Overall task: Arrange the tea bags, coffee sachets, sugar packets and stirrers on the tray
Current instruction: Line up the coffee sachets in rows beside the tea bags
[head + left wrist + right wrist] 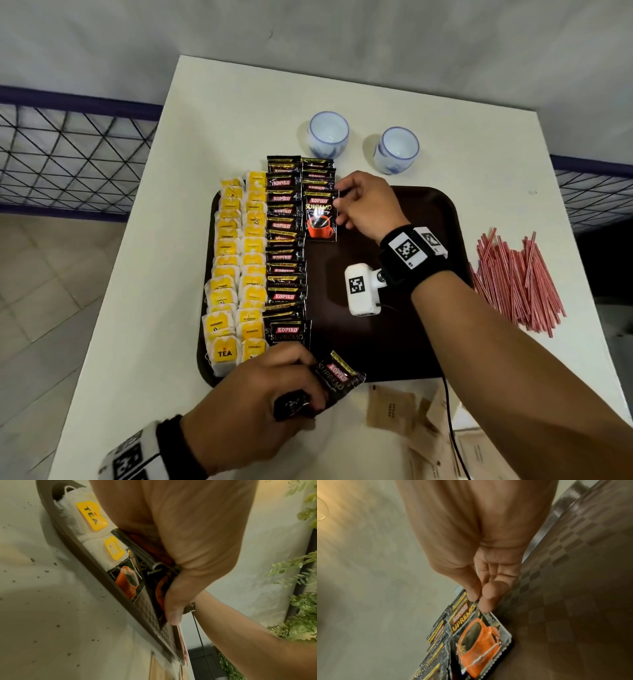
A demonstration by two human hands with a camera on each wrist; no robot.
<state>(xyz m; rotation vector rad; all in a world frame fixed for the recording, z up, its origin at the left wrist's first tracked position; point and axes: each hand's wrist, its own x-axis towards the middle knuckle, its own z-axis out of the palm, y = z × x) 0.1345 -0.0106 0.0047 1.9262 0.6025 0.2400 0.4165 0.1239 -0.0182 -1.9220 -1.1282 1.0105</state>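
White table [239,113] carries a dark tray [411,342]; from the head view, the right hand [364,205] pinches a coffee sachet [320,216] at the second coffee column's near end. Left wrist view: the left hand [180,547] grips spare sachets [159,588] over the tray's near edge. Right wrist view: thumb and fingertips [485,595] nip the sachet's top corner.

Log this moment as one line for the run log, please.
stage: laying coffee sachets | right hand: pinching sachet on tray | left hand: gripping spare sachets | stirrers, sugar packets: off tray
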